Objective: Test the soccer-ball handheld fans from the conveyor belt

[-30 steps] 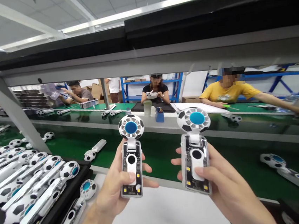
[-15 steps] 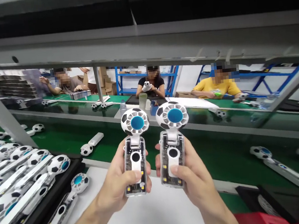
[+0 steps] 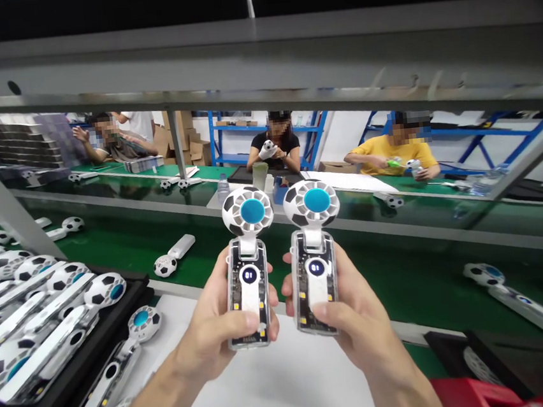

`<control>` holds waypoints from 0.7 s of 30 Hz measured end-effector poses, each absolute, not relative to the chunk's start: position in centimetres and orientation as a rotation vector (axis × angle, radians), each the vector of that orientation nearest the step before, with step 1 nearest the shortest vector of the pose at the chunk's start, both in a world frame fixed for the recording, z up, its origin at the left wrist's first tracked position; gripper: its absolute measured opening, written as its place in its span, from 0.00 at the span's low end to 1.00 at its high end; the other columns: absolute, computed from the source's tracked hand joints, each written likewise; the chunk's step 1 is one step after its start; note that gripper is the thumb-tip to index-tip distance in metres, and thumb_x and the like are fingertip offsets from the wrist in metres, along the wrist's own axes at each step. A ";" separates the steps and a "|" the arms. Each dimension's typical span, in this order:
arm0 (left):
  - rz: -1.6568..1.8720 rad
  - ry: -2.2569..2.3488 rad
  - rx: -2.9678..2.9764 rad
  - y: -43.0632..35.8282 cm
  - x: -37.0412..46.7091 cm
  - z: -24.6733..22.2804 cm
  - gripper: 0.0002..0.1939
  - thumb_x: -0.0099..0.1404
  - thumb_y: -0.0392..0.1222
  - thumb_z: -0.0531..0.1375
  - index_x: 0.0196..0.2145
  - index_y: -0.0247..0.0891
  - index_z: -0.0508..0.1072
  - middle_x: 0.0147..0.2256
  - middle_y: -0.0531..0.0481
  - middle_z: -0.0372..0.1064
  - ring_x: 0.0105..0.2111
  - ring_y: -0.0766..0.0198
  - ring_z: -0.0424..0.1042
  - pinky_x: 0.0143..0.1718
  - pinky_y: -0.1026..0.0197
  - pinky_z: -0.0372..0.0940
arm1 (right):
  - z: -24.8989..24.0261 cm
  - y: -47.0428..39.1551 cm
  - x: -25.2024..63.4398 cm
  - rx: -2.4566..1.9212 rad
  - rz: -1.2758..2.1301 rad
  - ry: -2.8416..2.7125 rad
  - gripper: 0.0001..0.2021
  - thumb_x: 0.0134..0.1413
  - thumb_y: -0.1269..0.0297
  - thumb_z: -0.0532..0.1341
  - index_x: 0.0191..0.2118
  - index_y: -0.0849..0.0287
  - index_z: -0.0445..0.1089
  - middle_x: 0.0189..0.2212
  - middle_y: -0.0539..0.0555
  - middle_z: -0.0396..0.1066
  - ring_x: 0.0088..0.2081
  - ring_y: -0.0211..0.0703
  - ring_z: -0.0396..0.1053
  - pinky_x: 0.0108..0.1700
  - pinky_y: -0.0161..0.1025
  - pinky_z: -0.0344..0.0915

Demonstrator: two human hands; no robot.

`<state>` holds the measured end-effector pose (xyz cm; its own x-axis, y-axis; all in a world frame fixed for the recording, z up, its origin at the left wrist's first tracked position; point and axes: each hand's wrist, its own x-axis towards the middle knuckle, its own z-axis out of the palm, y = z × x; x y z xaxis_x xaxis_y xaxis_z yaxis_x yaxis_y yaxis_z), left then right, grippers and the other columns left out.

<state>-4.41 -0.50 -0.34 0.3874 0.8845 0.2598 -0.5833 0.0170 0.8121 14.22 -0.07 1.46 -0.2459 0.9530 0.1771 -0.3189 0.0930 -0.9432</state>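
Two football fans (image 3: pixel 247 276) (image 3: pixel 313 266) are held at six o'clock, one in each of two hands (image 3: pixel 212 334) (image 3: pixel 355 323). Three people are seen at twelve o'clock.

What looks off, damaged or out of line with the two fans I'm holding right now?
Nothing stands out. The left hand and right hand each hold a football-patterned fan, left fan and right fan, upright and side by side. Both small round displays are lit, heads intact, casings unbroken.

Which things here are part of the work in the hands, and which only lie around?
In hand:
- left hand: left fan
- right hand: right fan

Lying about:
- tray of fans
- fan on belt
- fans at right
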 end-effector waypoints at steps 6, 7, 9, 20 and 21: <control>1.213 0.368 1.002 -0.6 -4.5 -0.3 0.26 0.53 0.35 0.67 0.49 0.43 0.65 0.34 0.51 0.71 0.26 0.63 0.72 0.28 0.61 0.64 | 1.4 -0.2 14.2 -0.780 1.399 -1.231 0.40 0.47 0.64 0.69 0.65 0.48 0.52 0.49 0.55 0.71 0.38 0.45 0.73 0.34 0.37 0.70; 1.212 0.366 1.000 -0.6 -4.4 -0.2 0.26 0.53 0.36 0.67 0.49 0.43 0.65 0.34 0.51 0.71 0.26 0.63 0.73 0.28 0.61 0.64 | 1.5 -0.2 14.1 -0.791 1.392 -1.227 0.40 0.47 0.63 0.69 0.65 0.47 0.53 0.49 0.55 0.71 0.38 0.45 0.73 0.34 0.37 0.71; 1.203 0.370 0.994 -0.6 -4.4 -0.2 0.23 0.56 0.37 0.66 0.49 0.42 0.65 0.34 0.51 0.71 0.26 0.63 0.73 0.28 0.61 0.64 | 1.6 -0.2 14.0 -0.815 1.386 -1.206 0.38 0.48 0.62 0.68 0.64 0.47 0.55 0.49 0.55 0.71 0.38 0.46 0.74 0.33 0.38 0.71; 1.256 0.393 0.952 -0.5 -4.3 -0.2 0.18 0.60 0.38 0.64 0.47 0.41 0.66 0.32 0.51 0.71 0.23 0.64 0.73 0.25 0.62 0.65 | 1.7 -0.1 14.0 -0.840 1.380 -1.152 0.33 0.49 0.61 0.67 0.61 0.48 0.59 0.49 0.56 0.72 0.35 0.46 0.74 0.31 0.39 0.71; 1.255 0.394 0.951 -0.5 -4.3 -0.2 0.18 0.60 0.37 0.63 0.47 0.41 0.66 0.32 0.51 0.71 0.23 0.64 0.73 0.25 0.62 0.65 | 1.7 -0.1 14.0 -0.841 1.382 -1.152 0.33 0.49 0.61 0.67 0.62 0.48 0.59 0.49 0.56 0.72 0.36 0.47 0.74 0.32 0.39 0.71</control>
